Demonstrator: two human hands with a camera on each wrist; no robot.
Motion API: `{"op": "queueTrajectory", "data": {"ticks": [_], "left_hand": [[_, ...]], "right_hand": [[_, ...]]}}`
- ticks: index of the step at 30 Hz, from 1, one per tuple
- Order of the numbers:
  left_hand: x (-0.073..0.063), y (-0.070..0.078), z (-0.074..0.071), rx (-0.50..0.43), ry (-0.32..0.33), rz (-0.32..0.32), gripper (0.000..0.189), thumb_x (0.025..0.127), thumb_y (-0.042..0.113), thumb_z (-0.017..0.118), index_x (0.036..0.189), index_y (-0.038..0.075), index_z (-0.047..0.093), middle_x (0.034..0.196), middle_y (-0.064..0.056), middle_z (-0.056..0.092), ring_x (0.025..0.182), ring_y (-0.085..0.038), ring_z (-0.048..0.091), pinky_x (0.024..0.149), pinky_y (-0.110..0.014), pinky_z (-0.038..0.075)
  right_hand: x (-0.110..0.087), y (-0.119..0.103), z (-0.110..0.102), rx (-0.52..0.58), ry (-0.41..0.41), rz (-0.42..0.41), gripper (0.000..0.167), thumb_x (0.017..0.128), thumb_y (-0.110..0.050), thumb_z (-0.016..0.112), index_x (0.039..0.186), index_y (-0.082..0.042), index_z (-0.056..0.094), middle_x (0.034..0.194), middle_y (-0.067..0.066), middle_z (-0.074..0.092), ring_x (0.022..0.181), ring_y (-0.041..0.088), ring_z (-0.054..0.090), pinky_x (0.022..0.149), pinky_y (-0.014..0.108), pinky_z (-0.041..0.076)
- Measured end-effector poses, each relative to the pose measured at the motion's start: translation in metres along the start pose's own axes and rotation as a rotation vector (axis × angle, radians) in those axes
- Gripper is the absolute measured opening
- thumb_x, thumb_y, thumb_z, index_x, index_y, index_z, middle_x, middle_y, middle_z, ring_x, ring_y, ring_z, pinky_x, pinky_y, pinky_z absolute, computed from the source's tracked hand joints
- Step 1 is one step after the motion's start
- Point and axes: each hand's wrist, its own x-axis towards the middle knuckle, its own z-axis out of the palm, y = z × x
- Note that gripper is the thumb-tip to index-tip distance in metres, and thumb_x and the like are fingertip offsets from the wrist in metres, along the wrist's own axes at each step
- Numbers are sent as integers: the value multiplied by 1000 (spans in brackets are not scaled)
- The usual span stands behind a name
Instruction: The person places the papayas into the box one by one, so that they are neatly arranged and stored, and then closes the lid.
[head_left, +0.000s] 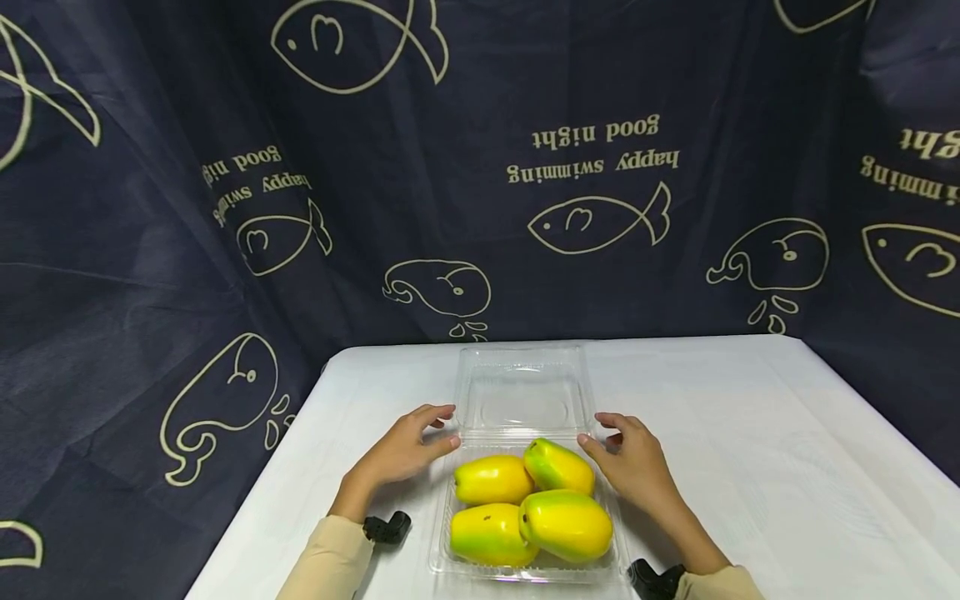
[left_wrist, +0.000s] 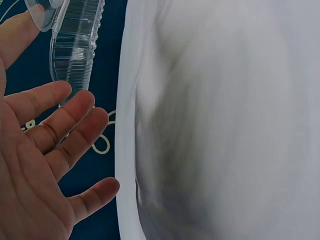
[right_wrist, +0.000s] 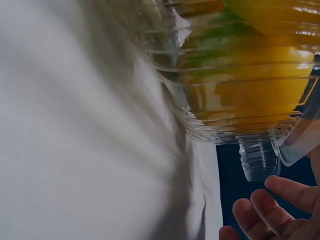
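A clear plastic clamshell box lies with its lid (head_left: 525, 396) folded back, away from the person. Several yellow-green fruits, like papayas or mangoes, fill its base (head_left: 438, 554); the front right fruit (head_left: 570, 527) overlaps its left neighbour. My left hand (head_left: 401, 450) is at the lid's left edge near the hinge, fingers loosely extended. In the left wrist view, one digit is at the plastic's edge; contact is unclear. On the opposite side, my right hand (head_left: 633, 462) has relaxed fingers beside the hinge. The right wrist view shows a fruit (right_wrist: 245, 80) through the ribbed wall.
The box rests on a white-covered table (head_left: 720, 417). Dark blue cloth (head_left: 480, 200) with fish and whale drawings hangs behind and at the sides. Each wrist carries a black device, one on the left (head_left: 388, 527) and another on the right (head_left: 654, 578).
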Motion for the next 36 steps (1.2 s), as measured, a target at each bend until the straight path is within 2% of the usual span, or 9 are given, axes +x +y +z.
{"op": "queueTrajectory", "data": {"ticks": [6, 12, 20, 24, 36], "left_hand": [[-1, 2, 0, -6, 10, 3, 69, 93, 53, 65, 149, 16, 48, 145, -3, 56, 127, -21, 57, 108, -50, 46], [-1, 6, -1, -12, 52, -8, 68, 90, 49, 71, 147, 18, 51, 138, 1, 60, 121, -16, 58, 103, -46, 49], [-2, 11, -4, -51, 91, -2, 66, 86, 43, 78, 140, 14, 53, 130, -9, 63, 117, -19, 59, 101, -52, 48], [-3, 13, -4, -66, 102, -9, 67, 84, 40, 81, 138, 13, 53, 129, -10, 63, 116, -19, 59, 101, -54, 49], [-4, 19, -2, -57, 185, -16, 52, 77, 30, 88, 117, 19, 57, 108, 5, 63, 102, -12, 59, 92, -40, 49]], "right_hand": [[-1, -3, -2, 4, -2, 33, 58, 90, -43, 74, 130, -2, 63, 125, 21, 65, 101, 32, 69, 82, 46, 59], [1, -8, -5, 14, 13, 64, 57, 90, -43, 74, 129, -3, 64, 127, 21, 65, 102, 33, 70, 82, 45, 59], [2, -15, -7, 26, 35, 104, 54, 90, -45, 73, 127, -7, 66, 124, 19, 65, 102, 33, 70, 80, 44, 59], [2, -17, -8, 31, 47, 107, 52, 89, -46, 74, 125, -8, 67, 124, 19, 66, 102, 33, 70, 79, 43, 59], [0, -22, -12, 73, 47, 129, 55, 88, -49, 74, 128, -12, 65, 126, 14, 65, 105, 30, 69, 78, 35, 59]]}}
